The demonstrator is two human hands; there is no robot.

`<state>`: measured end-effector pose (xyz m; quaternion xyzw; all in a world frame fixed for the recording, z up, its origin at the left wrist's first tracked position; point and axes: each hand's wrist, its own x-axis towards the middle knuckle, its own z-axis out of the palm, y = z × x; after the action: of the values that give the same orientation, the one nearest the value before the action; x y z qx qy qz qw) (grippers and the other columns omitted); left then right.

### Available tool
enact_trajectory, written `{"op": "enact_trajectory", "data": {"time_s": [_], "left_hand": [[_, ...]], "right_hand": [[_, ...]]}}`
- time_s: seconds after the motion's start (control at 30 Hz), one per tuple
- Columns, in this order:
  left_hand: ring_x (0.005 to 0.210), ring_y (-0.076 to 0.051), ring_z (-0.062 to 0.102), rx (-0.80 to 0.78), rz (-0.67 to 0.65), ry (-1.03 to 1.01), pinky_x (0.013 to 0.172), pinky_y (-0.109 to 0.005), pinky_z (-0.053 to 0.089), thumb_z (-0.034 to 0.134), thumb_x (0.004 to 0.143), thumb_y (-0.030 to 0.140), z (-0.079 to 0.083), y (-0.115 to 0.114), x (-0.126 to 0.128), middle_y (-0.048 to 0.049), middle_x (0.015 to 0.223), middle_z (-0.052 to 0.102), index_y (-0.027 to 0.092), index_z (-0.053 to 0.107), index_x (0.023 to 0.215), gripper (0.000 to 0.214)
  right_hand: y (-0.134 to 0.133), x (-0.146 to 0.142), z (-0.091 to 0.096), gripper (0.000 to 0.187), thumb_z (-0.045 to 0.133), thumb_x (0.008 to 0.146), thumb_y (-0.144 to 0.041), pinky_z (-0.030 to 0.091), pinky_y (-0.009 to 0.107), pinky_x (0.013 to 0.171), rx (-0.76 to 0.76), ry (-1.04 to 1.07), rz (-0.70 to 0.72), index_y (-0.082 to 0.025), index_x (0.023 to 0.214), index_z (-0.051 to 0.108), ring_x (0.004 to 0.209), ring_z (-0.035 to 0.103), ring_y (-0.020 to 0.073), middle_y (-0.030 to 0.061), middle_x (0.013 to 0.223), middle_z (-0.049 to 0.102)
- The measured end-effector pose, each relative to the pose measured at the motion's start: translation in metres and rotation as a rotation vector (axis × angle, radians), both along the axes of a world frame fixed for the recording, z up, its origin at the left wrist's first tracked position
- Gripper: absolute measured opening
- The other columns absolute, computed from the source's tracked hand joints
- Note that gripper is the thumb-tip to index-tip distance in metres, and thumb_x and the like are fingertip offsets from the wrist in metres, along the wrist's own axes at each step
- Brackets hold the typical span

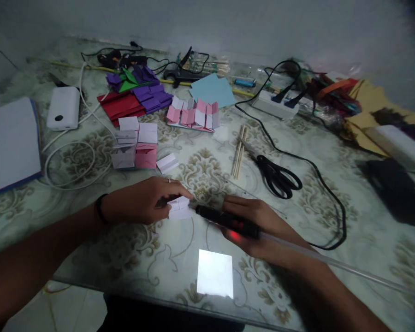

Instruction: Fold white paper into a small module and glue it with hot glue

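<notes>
My right hand [249, 216] grips a black glue gun [224, 220] with a red light on it. A long, clear glue stick [318, 253] sticks out of its back end. The nozzle tip touches or nearly touches a small folded white paper [180, 208]. My left hand [148, 200], with a ring and a dark wristband, pinches that paper at its left side against the table. Just beyond lies another folded white paper [168, 163], beside a block of white and pink folded papers [146, 159].
Black-handled scissors [278, 177] and thin wooden sticks [240, 152] lie right of centre. A black cord [314, 168] loops round them from the power strip [275, 105]. Purple folded papers [154, 97], a white power bank [63, 108] and a notebook [12, 143] are on the left.
</notes>
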<state>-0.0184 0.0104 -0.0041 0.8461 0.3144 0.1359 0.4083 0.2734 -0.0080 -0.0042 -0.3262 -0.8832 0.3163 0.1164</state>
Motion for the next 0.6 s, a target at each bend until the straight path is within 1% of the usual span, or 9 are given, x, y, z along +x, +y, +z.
{"op": "enact_trajectory", "data": {"time_s": [0.1,0.2,0.3,0.4,0.5,0.57,0.6], "left_hand": [[0.107,-0.023,0.072,-0.027,0.015,-0.004,0.093,-0.032,0.056,0.055,0.079,0.0,0.0,-0.001,0.0,-0.0102,0.128,0.074,0.016,0.063,0.135,0.059],[0.107,-0.022,0.074,-0.063,0.038,-0.042,0.093,-0.032,0.058,0.056,0.078,0.0,-0.002,-0.001,0.0,-0.0105,0.128,0.075,0.018,0.062,0.137,0.062],[0.108,-0.022,0.074,-0.073,0.045,-0.06,0.093,-0.032,0.059,0.055,0.079,0.0,-0.003,-0.001,0.0,-0.011,0.126,0.076,0.017,0.065,0.133,0.057],[0.108,-0.022,0.075,-0.085,0.048,-0.051,0.091,-0.03,0.059,0.056,0.082,0.001,-0.001,-0.001,0.001,-0.0119,0.123,0.077,0.015,0.067,0.129,0.051],[0.106,-0.021,0.075,-0.086,0.047,-0.044,0.09,-0.029,0.058,0.055,0.081,0.001,0.001,-0.002,0.0,-0.0108,0.12,0.077,0.015,0.068,0.126,0.049],[0.102,-0.02,0.074,-0.073,0.035,-0.041,0.089,-0.029,0.058,0.056,0.079,0.001,0.003,-0.002,0.0,-0.0094,0.117,0.077,0.016,0.069,0.123,0.047],[0.101,-0.021,0.074,-0.069,0.026,-0.04,0.089,-0.029,0.058,0.057,0.079,0.001,0.004,-0.002,-0.001,-0.009,0.116,0.077,0.016,0.069,0.121,0.046]], "right_hand": [[-0.001,-0.001,0.0,0.01,0.058,0.087,-0.018,0.041,0.028,0.061,0.0,0.003,-0.022,-0.021,0.08,0.052,0.066,0.056,0.0167,0.0031,0.08,0.058],[-0.001,-0.001,0.003,0.006,0.058,0.087,-0.018,0.044,0.028,0.062,0.002,0.022,-0.039,-0.021,0.083,0.054,0.069,0.059,0.0179,0.0045,0.084,0.06],[0.001,0.003,0.007,0.005,0.058,0.09,-0.02,0.045,0.028,0.062,0.01,0.008,-0.079,-0.021,0.085,0.056,0.07,0.06,0.0187,0.0048,0.083,0.061],[0.006,0.012,0.01,0.01,0.055,0.095,-0.023,0.044,0.027,0.06,0.037,-0.03,-0.155,-0.021,0.086,0.055,0.066,0.059,0.0177,0.0034,0.079,0.061],[0.014,0.026,0.008,0.01,0.058,0.094,-0.025,0.044,0.028,0.059,0.113,-0.073,-0.238,-0.021,0.085,0.056,0.064,0.058,0.0178,0.004,0.08,0.061],[0.021,0.036,0.004,0.003,0.061,0.091,-0.023,0.046,0.03,0.062,0.183,-0.091,-0.299,-0.02,0.092,0.06,0.069,0.061,0.0199,0.0074,0.089,0.064],[0.024,0.041,0.001,0.008,0.062,0.087,-0.02,0.047,0.031,0.062,0.236,-0.092,-0.323,-0.019,0.095,0.063,0.069,0.062,0.0208,0.0081,0.09,0.064]]}}
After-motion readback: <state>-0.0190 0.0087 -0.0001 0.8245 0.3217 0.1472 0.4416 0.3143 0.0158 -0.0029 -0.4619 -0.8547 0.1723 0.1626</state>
